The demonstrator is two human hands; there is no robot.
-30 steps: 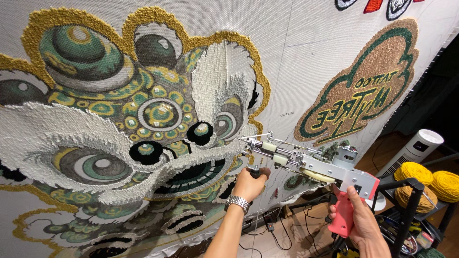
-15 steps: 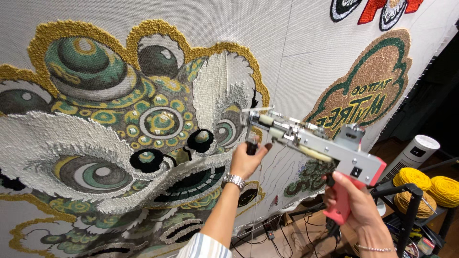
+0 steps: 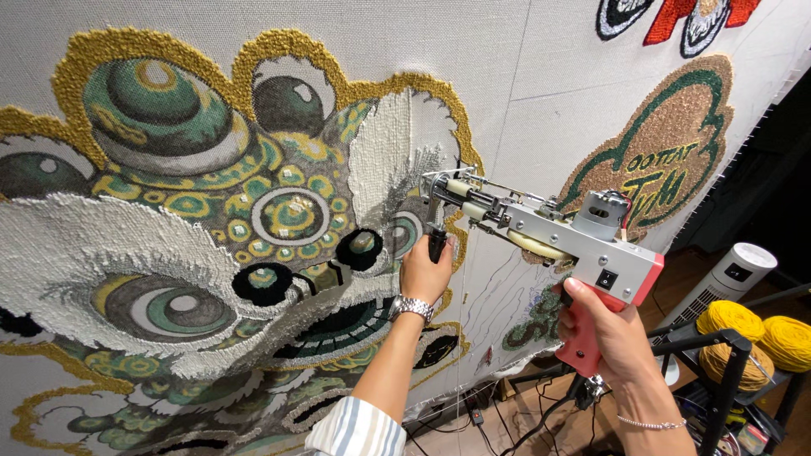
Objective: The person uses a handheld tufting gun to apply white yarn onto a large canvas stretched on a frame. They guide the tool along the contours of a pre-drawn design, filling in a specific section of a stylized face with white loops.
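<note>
A stretched cloth (image 3: 541,67) carries a tufted lion face (image 3: 211,228). Near the cloth's middle, a tufting gun (image 3: 541,228) points at it; the right hand (image 3: 612,333) clasps its red grip, the left hand (image 3: 425,272) wraps its black front handle.

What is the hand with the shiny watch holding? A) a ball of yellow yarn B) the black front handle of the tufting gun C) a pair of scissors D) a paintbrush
B: the left hand, with the silver watch on its wrist, grips the black front handle under the nose of the tufting gun, close to the tufted rug.
</note>
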